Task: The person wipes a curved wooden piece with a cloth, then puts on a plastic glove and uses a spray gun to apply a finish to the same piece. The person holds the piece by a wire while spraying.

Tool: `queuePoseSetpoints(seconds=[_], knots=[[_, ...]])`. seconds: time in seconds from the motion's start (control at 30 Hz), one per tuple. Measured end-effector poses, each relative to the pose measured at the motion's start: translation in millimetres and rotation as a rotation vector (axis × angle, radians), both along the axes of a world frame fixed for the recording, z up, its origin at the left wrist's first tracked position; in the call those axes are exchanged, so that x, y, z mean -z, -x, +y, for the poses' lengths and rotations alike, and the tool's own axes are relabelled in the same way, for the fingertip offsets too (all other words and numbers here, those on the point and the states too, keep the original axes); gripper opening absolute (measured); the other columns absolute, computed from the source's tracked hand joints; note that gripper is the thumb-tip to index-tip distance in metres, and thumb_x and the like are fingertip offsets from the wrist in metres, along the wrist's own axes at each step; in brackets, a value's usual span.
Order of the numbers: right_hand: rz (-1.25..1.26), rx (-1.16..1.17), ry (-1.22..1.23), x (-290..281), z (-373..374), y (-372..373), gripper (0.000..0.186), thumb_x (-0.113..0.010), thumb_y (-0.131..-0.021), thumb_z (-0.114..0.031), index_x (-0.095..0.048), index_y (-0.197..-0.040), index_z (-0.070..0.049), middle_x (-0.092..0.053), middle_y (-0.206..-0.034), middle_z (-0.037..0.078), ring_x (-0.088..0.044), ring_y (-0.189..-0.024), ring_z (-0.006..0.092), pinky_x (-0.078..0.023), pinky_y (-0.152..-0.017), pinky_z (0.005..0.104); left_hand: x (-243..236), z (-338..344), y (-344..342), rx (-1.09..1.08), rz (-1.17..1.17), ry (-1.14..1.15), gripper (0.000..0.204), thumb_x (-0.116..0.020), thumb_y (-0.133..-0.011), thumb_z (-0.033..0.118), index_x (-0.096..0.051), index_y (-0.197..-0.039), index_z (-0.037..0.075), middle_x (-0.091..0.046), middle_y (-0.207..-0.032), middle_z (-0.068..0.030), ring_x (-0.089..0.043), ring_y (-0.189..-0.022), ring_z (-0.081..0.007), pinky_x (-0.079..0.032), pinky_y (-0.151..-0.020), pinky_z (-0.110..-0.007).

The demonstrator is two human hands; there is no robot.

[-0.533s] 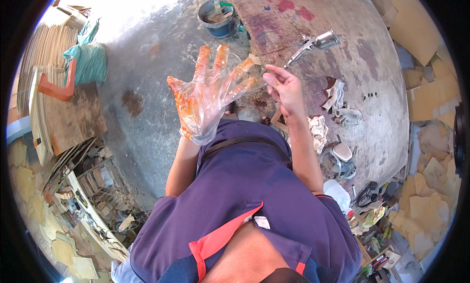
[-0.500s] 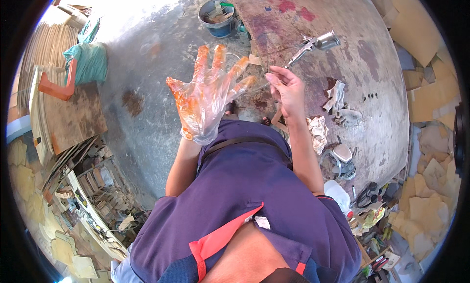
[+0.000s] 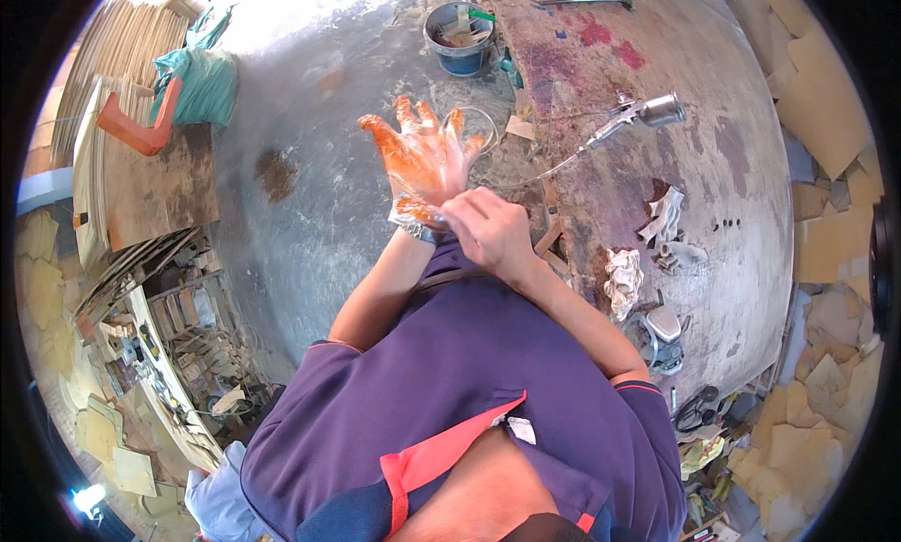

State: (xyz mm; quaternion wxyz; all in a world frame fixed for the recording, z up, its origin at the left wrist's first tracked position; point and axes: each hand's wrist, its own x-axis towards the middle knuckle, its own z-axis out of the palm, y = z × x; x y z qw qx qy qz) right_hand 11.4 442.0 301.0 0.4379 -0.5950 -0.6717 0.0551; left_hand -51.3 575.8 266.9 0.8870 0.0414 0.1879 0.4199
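My left hand [image 3: 427,159] is raised with its fingers spread. A thin clear plastic glove [image 3: 441,171] covers it, smeared orange on the fingers and palm. Just below the glove, a metal watch [image 3: 419,228] sits on the left wrist. My right hand [image 3: 490,230] is closed at the base of the gloved hand, its fingertips gripping the edge of the glove near the wrist. A spray gun [image 3: 627,122] with a silver cup lies on the stained table to the right, a thin clear hose running from it toward my hands.
On the table lie crumpled rags [image 3: 624,281], a respirator mask [image 3: 663,326] and a metal tool [image 3: 584,0]. A blue bucket [image 3: 460,61] stands on the floor beside the table. Stacked boards [image 3: 160,190] with an orange bracket-shaped piece [image 3: 141,129] and a green bag [image 3: 199,90] are on the left.
My right hand has moved left and down onto the glove at my left wrist. The left hand has turned, and the watch now shows below the glove.
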Motion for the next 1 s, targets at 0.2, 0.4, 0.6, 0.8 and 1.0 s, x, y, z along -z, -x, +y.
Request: queuePoseSetpoints(seconds=[0.2, 0.4, 0.6, 0.8, 1.0], knots=[[-0.069, -0.21, 0.022, 4.6, -0.9, 7.7, 0.014, -0.061, -0.08, -0.013, -0.061, -0.092, -0.005, -0.06, -0.089, 0.007, -0.063, -0.088, 0.0223, -0.056, -0.069, 0.0349, 8.9, 17.3, -0.3, 0.079, -0.211, -0.124, 0.063, -0.061, -0.094, 0.054, -0.047, -0.142, 0.016, -0.04, -0.153, -0.0108, -0.036, -0.14, -0.0387, -0.026, -0.119, -0.062], [0.029, -0.222, 0.223, 7.4, 0.8, 11.2, 0.021, -0.068, -0.081, -0.01, -0.066, -0.101, -0.004, -0.064, -0.092, 0.009, -0.065, -0.089, 0.0256, -0.055, -0.07, 0.0369, 2.6, 25.4, -0.8, 0.069, -0.317, -0.449, 0.068, -0.055, -0.096, 0.056, -0.042, -0.151, 0.019, -0.04, -0.156, -0.0124, -0.028, -0.148, -0.0381, -0.017, -0.122, -0.061], [0.67, 0.422, 0.244, 72.9, -2.4, -84.8, 0.025, -0.082, -0.082, -0.024, -0.07, -0.09, -0.004, -0.073, -0.088, 0.009, -0.069, -0.078, 0.0172, -0.054, -0.07, 0.032, -15.2, 59.9, 47.7, -0.045, -0.285, -0.206, 0.062, -0.052, -0.1, 0.03, -0.031, -0.155, 0.007, -0.028, -0.161, -0.0199, -0.017, -0.152, -0.0373, -0.01, -0.124, -0.061], [0.723, 1.334, 0.121, 209.9, -7.2, -258.3, 0.062, -0.084, -0.08, -0.044, -0.059, -0.109, 0.004, -0.066, -0.084, 0.01, -0.063, -0.076, 0.0225, -0.051, -0.074, 0.0368, 27.4, 88.5, 129.8, -0.186, -0.112, -0.149, 0.061, -0.053, -0.1, 0.023, -0.032, -0.154, 0.003, -0.028, -0.161, -0.0202, -0.017, -0.152, -0.0368, -0.012, -0.125, -0.054], [1.559, 1.152, -0.046, 254.0, 33.6, -312.9, 0.036, -0.076, -0.091, -0.019, -0.056, -0.111, 0.004, -0.064, -0.078, 0.007, -0.06, -0.046, 0.0185, -0.05, -0.038, 0.0306, 63.0, 95.9, 204.8, -0.187, -0.07, -0.073, 0.059, -0.053, -0.102, 0.025, -0.034, -0.154, 0.005, -0.027, -0.163, -0.0157, -0.019, -0.153, -0.0327, -0.015, -0.125, -0.051]])
